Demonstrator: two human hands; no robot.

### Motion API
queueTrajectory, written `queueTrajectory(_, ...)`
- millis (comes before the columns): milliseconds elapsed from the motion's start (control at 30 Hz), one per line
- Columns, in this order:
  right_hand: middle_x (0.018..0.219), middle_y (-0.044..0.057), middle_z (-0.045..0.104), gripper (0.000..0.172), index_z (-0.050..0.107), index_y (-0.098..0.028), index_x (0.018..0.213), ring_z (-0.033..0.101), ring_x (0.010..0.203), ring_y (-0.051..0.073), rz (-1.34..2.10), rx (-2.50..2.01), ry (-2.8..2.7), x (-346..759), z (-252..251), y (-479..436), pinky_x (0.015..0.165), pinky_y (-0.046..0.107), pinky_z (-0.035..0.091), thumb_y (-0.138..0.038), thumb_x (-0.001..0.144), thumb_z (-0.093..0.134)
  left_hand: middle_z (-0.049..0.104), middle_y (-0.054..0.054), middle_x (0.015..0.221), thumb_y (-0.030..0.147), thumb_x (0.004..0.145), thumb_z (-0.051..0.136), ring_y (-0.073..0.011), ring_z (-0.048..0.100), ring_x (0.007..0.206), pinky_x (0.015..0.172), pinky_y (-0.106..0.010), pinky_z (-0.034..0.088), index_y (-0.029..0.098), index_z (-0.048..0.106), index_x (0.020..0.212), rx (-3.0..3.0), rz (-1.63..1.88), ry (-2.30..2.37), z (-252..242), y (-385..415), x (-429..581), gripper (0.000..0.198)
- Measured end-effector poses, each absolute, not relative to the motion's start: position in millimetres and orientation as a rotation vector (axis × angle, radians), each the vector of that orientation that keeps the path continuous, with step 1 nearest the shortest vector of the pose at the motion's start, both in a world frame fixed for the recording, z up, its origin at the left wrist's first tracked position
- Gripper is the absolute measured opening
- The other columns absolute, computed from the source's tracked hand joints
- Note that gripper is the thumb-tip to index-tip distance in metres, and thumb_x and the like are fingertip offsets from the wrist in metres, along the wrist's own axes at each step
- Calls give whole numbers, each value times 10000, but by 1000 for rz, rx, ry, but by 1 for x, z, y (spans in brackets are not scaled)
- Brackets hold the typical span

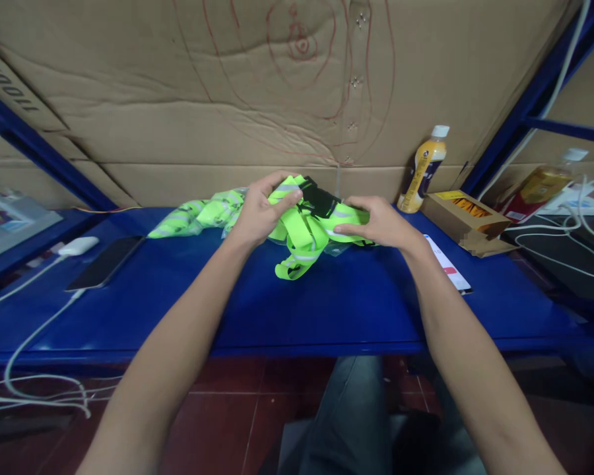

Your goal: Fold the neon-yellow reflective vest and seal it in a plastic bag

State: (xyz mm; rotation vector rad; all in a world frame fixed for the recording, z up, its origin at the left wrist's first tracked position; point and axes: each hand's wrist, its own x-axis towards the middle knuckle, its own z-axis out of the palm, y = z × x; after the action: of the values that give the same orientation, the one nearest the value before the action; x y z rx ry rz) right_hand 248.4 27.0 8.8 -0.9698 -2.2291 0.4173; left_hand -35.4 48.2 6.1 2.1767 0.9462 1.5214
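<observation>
A neon yellow-green reflective strap (pixel 304 236) with silvery stripes is bunched up just above the blue table, one loop hanging down in front. My left hand (pixel 263 208) grips its left part, thumb on top and fingers behind. On the other side, my right hand (pixel 376 221) pinches the strap's right part between thumb and fingers. Between the two hands a black piece (pixel 319 198) of the strap shows. Left of my left hand lie several more neon straps in clear plastic bags (pixel 198 214). Clear plastic also peeks out beneath the held strap.
On the right stand a yellow drink bottle (pixel 426 168) and an open cardboard box (pixel 468 221), with a phone (pixel 448 264) partly behind my forearm. A dark phone (pixel 106 264) and a white earbud case (pixel 79 246), both cabled, lie left. Cardboard (pixel 202 132) walls the back.
</observation>
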Motion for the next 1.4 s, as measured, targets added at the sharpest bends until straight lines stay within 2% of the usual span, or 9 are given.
queueTrajectory(167,1009,68,809,577,771,-185,1201,657,826,249,245,-1036,-2224,246,4,29,745,334,442,-557,790,929,792,-106,1137,706,979,693,-286,736,1083,1055,-434,573,217,761,1160,2267,1646,1122,7,44,-33,526)
queueTrajectory(233,1051,95,825,456,774,-203,1225,694,878,289,153,-1061,-2216,247,-1,33,795,372,472,-479,876,873,792,-97,1089,648,996,690,-285,735,1020,1022,-437,567,218,762,1164,2301,1636,1216,6,41,-31,467)
queueTrajectory(333,1048,120,829,235,804,-238,1164,717,942,328,12,-1052,-2185,251,-7,39,866,444,499,-390,1024,691,789,-89,1033,555,999,687,-275,719,916,954,-428,554,209,759,1110,2364,1572,1296,5,38,-28,371)
queueTrajectory(533,943,106,817,269,820,-266,968,689,950,344,-93,-986,-2026,251,-5,38,948,513,475,-452,1052,644,775,-78,1008,568,987,684,-272,695,914,889,-382,549,209,753,1072,2430,1385,1165,13,39,-33,376)
queueTrajectory(800,823,22,694,395,633,-213,844,593,755,185,393,-842,-1911,246,8,30,725,330,412,-572,921,780,783,-80,1031,644,959,738,-278,720,973,923,-370,570,178,776,1087,2333,1269,981,26,29,-42,485)
queueTrajectory(1000,877,2,709,581,652,-237,1046,572,724,157,1148,-701,-1940,230,1,26,640,278,423,-746,825,824,796,-87,1092,679,940,778,-257,736,1011,952,-365,586,203,784,1087,2170,1393,748,19,29,-27,498)
queueTrajectory(1167,769,20,626,698,672,-233,833,604,735,195,1055,-794,-1696,223,-1,28,688,337,511,-911,941,543,767,-80,1028,719,940,768,-263,736,1006,963,-394,587,215,784,1068,2133,1636,783,12,38,-21,520)
queueTrajectory(1267,916,55,725,737,733,-232,929,714,928,249,852,-771,-1692,230,7,26,886,411,588,-913,978,457,718,-55,912,740,933,762,-242,708,890,877,-384,586,215,765,1019,2051,1797,894,10,42,-23,531)
queueTrajectory(1400,1373,115,749,779,706,-226,1329,698,1267,336,559,-785,-1942,233,12,18,1102,480,544,-813,825,796,658,-31,811,737,929,763,-219,664,796,769,-359,559,216,711,875,1952,1916,996,6,46,-23,527)
